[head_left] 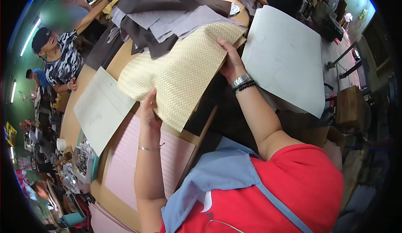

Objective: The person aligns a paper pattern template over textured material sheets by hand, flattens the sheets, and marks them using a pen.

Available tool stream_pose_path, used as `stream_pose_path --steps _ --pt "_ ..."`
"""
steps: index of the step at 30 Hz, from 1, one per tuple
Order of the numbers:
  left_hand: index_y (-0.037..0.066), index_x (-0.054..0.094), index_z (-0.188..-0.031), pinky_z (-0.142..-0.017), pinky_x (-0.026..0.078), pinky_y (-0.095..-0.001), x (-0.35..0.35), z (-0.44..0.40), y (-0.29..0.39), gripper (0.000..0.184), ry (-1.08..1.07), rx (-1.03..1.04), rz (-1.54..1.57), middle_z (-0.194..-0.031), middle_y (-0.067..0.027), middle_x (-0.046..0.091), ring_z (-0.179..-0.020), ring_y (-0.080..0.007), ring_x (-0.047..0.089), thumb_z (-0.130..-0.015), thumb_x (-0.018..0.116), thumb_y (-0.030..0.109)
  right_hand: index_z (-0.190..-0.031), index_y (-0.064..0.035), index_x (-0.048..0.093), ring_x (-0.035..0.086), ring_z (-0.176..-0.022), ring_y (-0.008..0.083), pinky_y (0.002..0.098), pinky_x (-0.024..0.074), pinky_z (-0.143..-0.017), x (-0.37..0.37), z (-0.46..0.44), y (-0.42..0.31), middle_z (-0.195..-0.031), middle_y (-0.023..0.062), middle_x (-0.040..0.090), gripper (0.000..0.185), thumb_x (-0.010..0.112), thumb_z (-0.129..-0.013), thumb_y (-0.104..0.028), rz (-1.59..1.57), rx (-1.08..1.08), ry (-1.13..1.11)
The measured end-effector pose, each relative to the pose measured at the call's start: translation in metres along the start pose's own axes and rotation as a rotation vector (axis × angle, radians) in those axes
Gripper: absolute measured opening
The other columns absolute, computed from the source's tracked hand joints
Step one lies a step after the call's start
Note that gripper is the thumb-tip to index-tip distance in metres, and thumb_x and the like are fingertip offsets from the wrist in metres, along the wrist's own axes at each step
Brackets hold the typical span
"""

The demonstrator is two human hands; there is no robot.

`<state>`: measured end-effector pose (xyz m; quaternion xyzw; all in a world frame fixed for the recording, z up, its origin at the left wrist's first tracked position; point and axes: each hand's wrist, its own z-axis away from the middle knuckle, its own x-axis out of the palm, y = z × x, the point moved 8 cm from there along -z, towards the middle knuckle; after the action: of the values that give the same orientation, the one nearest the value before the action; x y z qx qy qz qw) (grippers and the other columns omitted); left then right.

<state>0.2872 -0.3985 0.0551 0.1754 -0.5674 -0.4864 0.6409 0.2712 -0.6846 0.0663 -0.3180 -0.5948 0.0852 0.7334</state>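
Note:
A cream sheet with a woven herringbone texture (pixel 184 72) is held up in front of me, bowed and slightly curled. My left hand (pixel 150 109) grips its near left edge, thumb on top. At the right edge, my right hand (pixel 230 59) pinches the sheet near its far corner, with the fingers hidden underneath. Below my left forearm lies a pink sheet with a similar woven texture (pixel 125 162). Dark brown and greyish-mauve pieces of material (pixel 157 17) are heaped just beyond the cream sheet.
A large white sheet (pixel 287 61) lies to the right. On the left are a white card with handwriting (pixel 102 107) and a container of small metal parts (pixel 83 164). Other people stand around the wooden table (pixel 75 95), one in a camouflage shirt (pixel 65 63); another's hand touches material at the far side.

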Motion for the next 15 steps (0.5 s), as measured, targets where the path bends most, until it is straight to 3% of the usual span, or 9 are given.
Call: stream_pose_path --steps 4,7,9,11,15 --pt "0.000 0.041 -0.134 -0.095 0.049 -0.0363 -0.010 0.043 0.027 0.059 0.049 0.138 -0.001 -0.126 -0.0129 0.052 -0.117 -0.0225 0.052 -0.084 0.067 0.016 -0.115 0.0001 0.057 0.064 -0.095 0.0196 0.0327 0.0536 -0.084 0.028 0.022 0.001 -0.108 0.0100 0.064 0.036 0.065 -0.086 -0.020 -0.001 -0.003 -0.102" --pt "-0.001 0.043 -0.132 -0.094 0.049 -0.0372 -0.009 0.079 0.045 0.057 0.093 0.244 -0.076 -0.123 -0.0131 0.054 -0.114 -0.0232 0.054 -0.083 0.067 0.015 -0.115 0.0028 0.056 0.065 -0.094 0.0198 0.0328 0.0544 -0.082 0.053 0.048 -0.007 -0.108 0.0115 0.064 0.036 0.063 -0.087 -0.019 -0.035 0.004 -0.164" --pt "-0.005 0.048 -0.126 -0.090 0.051 -0.0359 -0.004 0.101 0.055 0.052 0.123 0.279 -0.121 -0.115 -0.0132 0.060 -0.103 -0.0244 0.060 -0.082 0.068 0.014 -0.115 0.0035 0.055 0.065 -0.095 0.0198 0.0333 0.0546 -0.082 0.065 0.063 -0.014 -0.108 0.0116 0.064 0.036 0.061 -0.088 -0.019 -0.078 0.000 -0.190" --pt "-0.004 0.053 -0.125 -0.094 0.048 -0.0362 0.009 0.116 0.064 0.046 0.069 0.321 -0.212 -0.120 -0.0133 0.061 -0.110 -0.0229 0.059 -0.090 0.059 0.025 -0.115 0.0022 0.055 0.064 -0.094 0.0190 0.0325 0.0543 -0.082 0.072 0.071 -0.022 -0.107 0.0109 0.064 0.034 0.060 -0.089 -0.020 -0.115 0.021 -0.256" --pt "-0.004 0.051 -0.127 -0.095 0.048 -0.0368 0.035 0.129 0.076 0.046 0.027 0.441 -0.222 -0.122 -0.0141 0.059 -0.111 -0.0230 0.058 -0.091 0.058 0.024 -0.118 -0.0004 0.053 0.064 -0.092 0.0178 0.0310 0.0536 -0.081 0.079 0.071 -0.047 -0.106 0.0087 0.063 0.038 0.061 -0.088 -0.022 -0.105 0.026 -0.309"
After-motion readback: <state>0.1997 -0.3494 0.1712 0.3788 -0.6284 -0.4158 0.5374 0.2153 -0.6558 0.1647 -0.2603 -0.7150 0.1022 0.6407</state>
